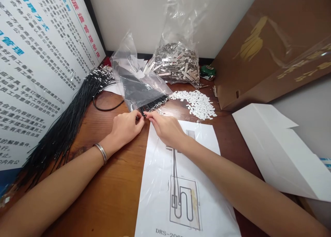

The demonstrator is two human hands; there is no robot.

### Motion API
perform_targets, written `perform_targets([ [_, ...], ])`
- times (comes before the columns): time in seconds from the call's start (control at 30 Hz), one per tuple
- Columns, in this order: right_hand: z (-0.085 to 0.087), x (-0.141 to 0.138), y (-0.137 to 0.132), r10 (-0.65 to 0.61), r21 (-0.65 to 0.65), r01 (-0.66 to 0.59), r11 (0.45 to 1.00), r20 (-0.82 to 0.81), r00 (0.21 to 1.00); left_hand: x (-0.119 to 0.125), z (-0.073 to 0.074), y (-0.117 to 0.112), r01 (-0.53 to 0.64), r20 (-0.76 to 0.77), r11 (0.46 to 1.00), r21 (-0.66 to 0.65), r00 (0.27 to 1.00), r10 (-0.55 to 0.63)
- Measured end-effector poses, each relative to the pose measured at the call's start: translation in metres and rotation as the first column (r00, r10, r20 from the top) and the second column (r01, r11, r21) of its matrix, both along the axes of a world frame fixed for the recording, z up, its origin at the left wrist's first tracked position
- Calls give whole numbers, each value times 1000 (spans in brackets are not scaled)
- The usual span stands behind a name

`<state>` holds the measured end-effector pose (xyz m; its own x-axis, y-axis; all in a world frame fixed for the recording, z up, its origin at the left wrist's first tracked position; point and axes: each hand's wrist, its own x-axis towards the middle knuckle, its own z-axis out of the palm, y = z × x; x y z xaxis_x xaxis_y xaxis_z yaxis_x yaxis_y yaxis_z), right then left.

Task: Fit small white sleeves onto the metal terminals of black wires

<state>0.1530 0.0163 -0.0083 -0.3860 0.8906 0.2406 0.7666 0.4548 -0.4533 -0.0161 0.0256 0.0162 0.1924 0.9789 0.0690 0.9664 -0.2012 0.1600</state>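
My left hand (pixel 127 127) and my right hand (pixel 167 128) meet at the near end of a clear plastic bag (pixel 143 88). Black cords with metal ends (pixel 159 103) stick out of that bag. Both hands have thumb and forefinger pinched around small dark cord ends, almost touching each other; the exact pieces are mostly hidden by the fingers. Just beyond my right hand lies a spread pile of small white plastic pieces (pixel 200 104). Under my right forearm is a printed paper sheet (pixel 157 195) with a line drawing of a looped cord.
A large bundle of black cords (pixel 64 126) with white ends leans along the printed board (pixel 38 57) at left. Behind stands a clear bag of metal clips (pixel 178 62), beside a green object (pixel 207 72). A brown box (pixel 258 57) and white folded card (pixel 281 154) fill the right.
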Motion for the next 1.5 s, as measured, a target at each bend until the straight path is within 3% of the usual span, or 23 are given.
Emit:
perform_targets([
  [0.23, 6, -2, 0, -30, -52, 36, 998, 108, 994, -1, 0, 2, 43, 46, 999, 1, 998, -43],
  [0.9, 7, -1, 1, -12, -57, 17, 998, 96, 995, -2, -3, -1, 79, 124, 995, 57, 989, -85],
  [1.27, -5, 1, 2, -30, 95, 53, 994, -229, 973, -16, 1, 9, 94, 226, 991, 92, 967, -113],
  [1.37, -4, 2, 3, -41, 106, 70, 992, -252, 967, -19, -2, 13, 129, 249, 987, 97, 957, -150],
  [1.5, -3, 2, 4, 18, 91, -3, 996, -167, 986, -19, -5, 13, 185, 253, 979, 81, 947, -200],
])
